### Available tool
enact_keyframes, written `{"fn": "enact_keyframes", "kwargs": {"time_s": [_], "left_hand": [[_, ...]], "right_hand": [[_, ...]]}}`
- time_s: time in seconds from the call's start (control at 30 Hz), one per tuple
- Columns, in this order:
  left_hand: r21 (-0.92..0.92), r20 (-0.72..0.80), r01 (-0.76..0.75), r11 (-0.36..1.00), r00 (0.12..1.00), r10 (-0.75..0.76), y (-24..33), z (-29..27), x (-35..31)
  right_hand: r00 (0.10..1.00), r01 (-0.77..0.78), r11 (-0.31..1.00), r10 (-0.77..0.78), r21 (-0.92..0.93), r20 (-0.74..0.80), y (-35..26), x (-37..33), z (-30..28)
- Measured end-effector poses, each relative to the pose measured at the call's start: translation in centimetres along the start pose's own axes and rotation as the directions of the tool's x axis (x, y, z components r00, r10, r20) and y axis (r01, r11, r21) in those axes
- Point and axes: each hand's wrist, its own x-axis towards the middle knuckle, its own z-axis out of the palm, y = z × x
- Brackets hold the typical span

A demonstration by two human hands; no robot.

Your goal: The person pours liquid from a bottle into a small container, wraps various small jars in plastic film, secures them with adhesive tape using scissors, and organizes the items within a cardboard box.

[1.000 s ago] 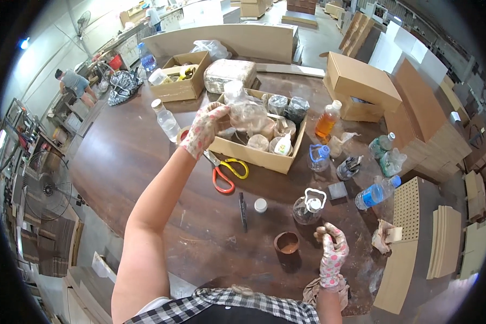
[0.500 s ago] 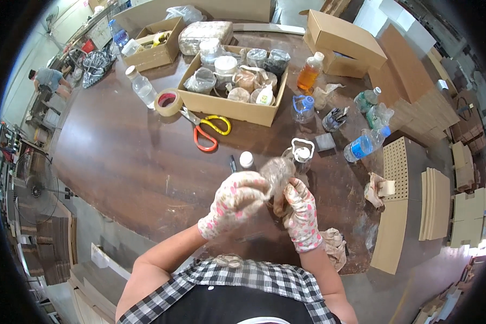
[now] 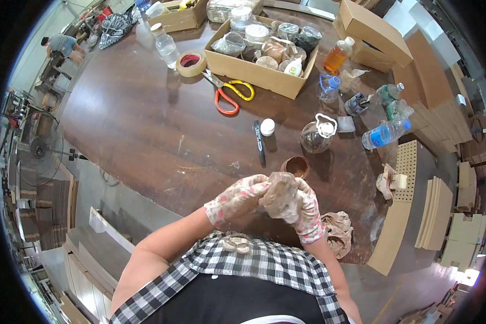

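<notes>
Both my hands wear white gloves with pink spots, raised above the near edge of the brown table. Between them is a crumpled, see-through plastic bag (image 3: 281, 195), brownish at its top. My left hand (image 3: 236, 200) pinches the bag's left side; my right hand (image 3: 309, 211) grips its right side, fingers partly hidden behind it. Whether anything is inside the bag I cannot tell. Just beyond stands a small reddish-brown cup (image 3: 296, 166), its mouth facing up. A round glass jar with a white handle (image 3: 317, 136), a black marker (image 3: 260, 144) and a white-capped bottle (image 3: 267, 127) are farther off.
Red-and-yellow scissors (image 3: 228, 99), a tape roll (image 3: 191, 63) and a cardboard box of wrapped jars (image 3: 258, 74) lie beyond. Bottles, including a blue-labelled one (image 3: 386, 134), stand at right. A crumpled cloth (image 3: 337, 234) lies beside my right forearm.
My view has tilted, so the table's things sit higher and farther right. My hands have drawn together on the bag, my left now pinching it. The brown cup shows more plainly.
</notes>
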Motion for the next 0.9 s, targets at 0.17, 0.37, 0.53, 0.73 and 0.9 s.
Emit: {"fn": "enact_keyframes", "kwargs": {"time_s": [0.17,0.37,0.53,0.73,0.9], "left_hand": [[-0.302,0.071,-0.061,0.951,0.994,0.086,-1.4,-0.8,0.4],[-0.526,0.166,-0.071,0.847,0.969,0.185,-2.5,0.3,0.6],[-0.251,0.173,-0.111,0.962,0.972,0.157,-1.1,0.3,0.6],[0.133,0.019,-0.27,0.954,0.963,0.27,1.5,1.2,0.5],[-0.013,0.033,-0.176,0.984,0.984,0.177,1.3,0.3,0.8]], "right_hand": [[0.999,0.048,0.998,-0.048,0.031,-0.013,-0.3,-1.1,-1.1],[0.991,0.133,0.937,-0.133,0.324,-0.022,0.6,-1.9,-1.8],[0.99,0.134,0.986,-0.13,-0.095,0.048,-1.0,-1.8,-2.4],[0.992,0.116,0.718,-0.115,-0.686,0.048,-2.7,-2.2,-0.4],[0.992,0.053,0.727,-0.117,-0.684,-0.048,-3.4,-3.1,-1.3]]}}
